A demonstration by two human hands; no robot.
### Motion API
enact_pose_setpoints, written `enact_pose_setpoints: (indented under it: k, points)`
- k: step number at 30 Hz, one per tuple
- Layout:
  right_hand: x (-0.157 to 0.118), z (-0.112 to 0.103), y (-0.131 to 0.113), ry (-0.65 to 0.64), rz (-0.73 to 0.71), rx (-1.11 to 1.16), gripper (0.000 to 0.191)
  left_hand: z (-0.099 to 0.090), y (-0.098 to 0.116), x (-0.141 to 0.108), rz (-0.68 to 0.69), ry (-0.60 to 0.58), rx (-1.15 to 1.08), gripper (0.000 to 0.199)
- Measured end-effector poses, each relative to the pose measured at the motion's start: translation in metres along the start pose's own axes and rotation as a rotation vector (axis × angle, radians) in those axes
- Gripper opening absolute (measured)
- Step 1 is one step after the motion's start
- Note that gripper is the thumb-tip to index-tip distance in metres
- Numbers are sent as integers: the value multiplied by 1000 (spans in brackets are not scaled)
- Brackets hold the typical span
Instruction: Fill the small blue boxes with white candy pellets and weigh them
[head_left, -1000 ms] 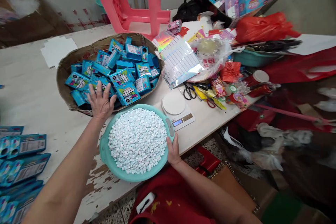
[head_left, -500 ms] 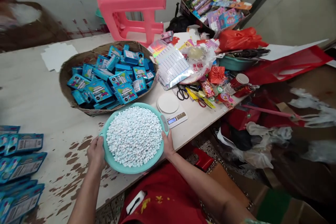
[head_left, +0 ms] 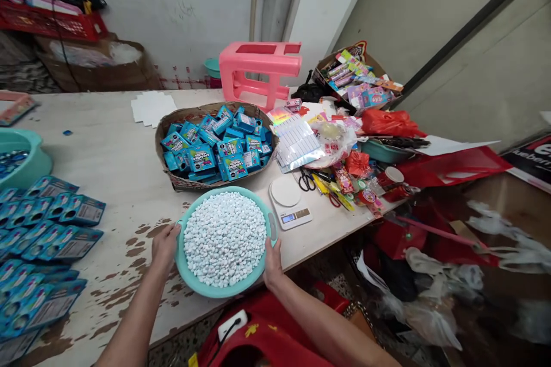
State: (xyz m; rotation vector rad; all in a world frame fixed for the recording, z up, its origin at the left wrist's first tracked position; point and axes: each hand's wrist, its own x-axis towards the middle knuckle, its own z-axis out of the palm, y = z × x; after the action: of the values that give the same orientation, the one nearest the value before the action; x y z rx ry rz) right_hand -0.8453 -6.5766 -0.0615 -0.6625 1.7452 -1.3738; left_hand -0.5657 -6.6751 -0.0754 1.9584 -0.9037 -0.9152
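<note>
A round turquoise basin (head_left: 198, 287) filled with small pale white-blue candies (head_left: 226, 238) is at the table's front edge. My left hand (head_left: 164, 245) grips its left rim, and my right hand (head_left: 272, 257) holds the handle on its right side. The fingers under the rim are partly hidden. Just beyond the basin, a cut-down cardboard box (head_left: 172, 182) holds many small blue printed boxes (head_left: 202, 157). To the right of the basin stands a white kitchen scale (head_left: 293, 218) with a lit display and a round plate.
Rows of blue boxes (head_left: 47, 246) and another turquoise basin (head_left: 37, 152) stand at the left. A pink stool (head_left: 258, 63) lies on its side at the back. Black-handled scissors (head_left: 307, 180), a red bag (head_left: 394, 123) and packaging crowd the right, near a candy carton (head_left: 361, 77).
The camera view has tilted up and turned left, bringing more wall and the second basin into sight. Both hands still hold the candy basin, which now sits slightly farther from the scale's display.
</note>
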Motion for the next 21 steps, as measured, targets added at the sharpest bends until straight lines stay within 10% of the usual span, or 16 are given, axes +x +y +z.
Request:
enact_pose_setpoints:
  k: [8, 14, 18, 21]
  points:
    - [56, 3, -85, 5, -281, -252, 78, -4, 6, -1, 7, -5, 117, 38]
    - [142, 101, -144, -148, -637, -563, 86, -2, 37, -29, 204, 112, 313, 47]
    - [163, 156, -152, -90, -560, -669, 103, 41, 80, -66, 611, 13, 514, 56]
    - [176, 173, -147, -105, -492, -720, 107, 77, 101, -84, 613, -70, 650, 60]
